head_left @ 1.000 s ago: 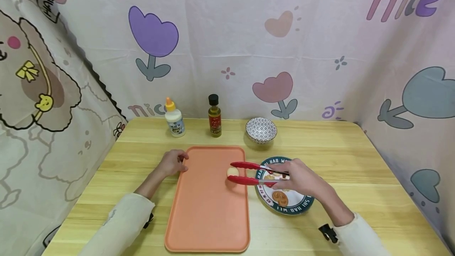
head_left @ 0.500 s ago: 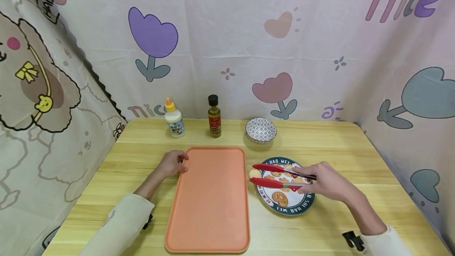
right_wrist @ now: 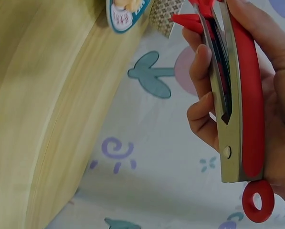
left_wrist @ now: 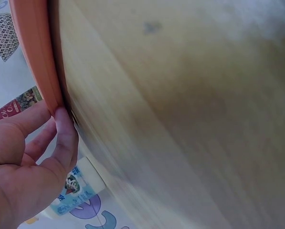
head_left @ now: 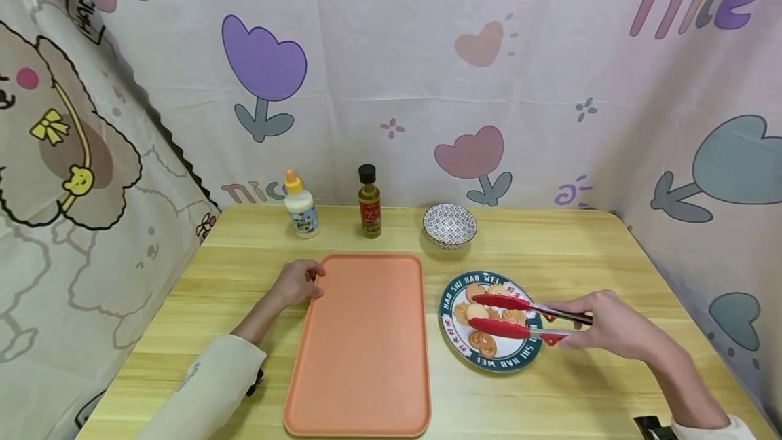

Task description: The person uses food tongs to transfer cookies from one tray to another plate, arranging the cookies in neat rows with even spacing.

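My left hand [head_left: 296,282] pinches the upper left edge of an orange tray [head_left: 366,352]; in the left wrist view, thumb and fingers meet at the tray's rim [left_wrist: 33,45]. My right hand [head_left: 601,323] grips red-tipped metal tongs [head_left: 504,302]. Between the tong tips, over the plate, is a pale round cookie [head_left: 477,314]. The round plate [head_left: 519,358], with a green lettered rim, holds several cookies, among them a pretzel-shaped cookie [head_left: 482,343]. The right wrist view shows fingers curled round the tongs' handles [right_wrist: 249,95]; the tips are out of that view.
Behind the tray stand a white glue-style bottle [head_left: 302,214] with an orange tip and a dark-capped oil bottle [head_left: 370,209]. A small patterned bowl [head_left: 449,225] sits behind the plate. A printed cloth [head_left: 379,53] hangs along the wooden table's [head_left: 586,250] back edge.
My right hand has moved right, carrying the tongs and pale cookie from above the tray to over the plate. My left hand stays at the tray's edge.
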Tool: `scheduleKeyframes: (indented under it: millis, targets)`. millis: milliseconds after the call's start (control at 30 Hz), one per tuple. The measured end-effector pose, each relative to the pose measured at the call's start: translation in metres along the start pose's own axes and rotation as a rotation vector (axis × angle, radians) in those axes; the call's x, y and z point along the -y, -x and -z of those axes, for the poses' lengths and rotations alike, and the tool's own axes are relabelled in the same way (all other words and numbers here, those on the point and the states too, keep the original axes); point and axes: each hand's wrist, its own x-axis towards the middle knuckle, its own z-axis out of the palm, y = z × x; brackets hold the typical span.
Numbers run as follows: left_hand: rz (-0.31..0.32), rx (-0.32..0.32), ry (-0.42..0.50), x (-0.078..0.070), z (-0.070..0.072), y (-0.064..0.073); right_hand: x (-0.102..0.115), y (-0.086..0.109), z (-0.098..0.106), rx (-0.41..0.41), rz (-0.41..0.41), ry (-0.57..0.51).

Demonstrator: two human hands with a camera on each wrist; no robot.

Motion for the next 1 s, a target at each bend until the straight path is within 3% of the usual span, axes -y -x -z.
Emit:
scheduleKeyframes:
  millis: [433, 833, 1000]
  targets:
    - [0.008, 0.012, -0.002, -0.001, 0.0, -0.001, -0.019, 0.019, 0.002, 0.036, -0.114, -0.017]
    - [0.013, 0.021, -0.01, 0.0, 0.001, -0.002, -0.03, 0.031, -0.004, 0.058, -0.084, -0.032]
    - [0.018, 0.023, -0.012, 0.001, 0.0, -0.003, -0.031, 0.033, -0.005, 0.067, -0.111, -0.023]
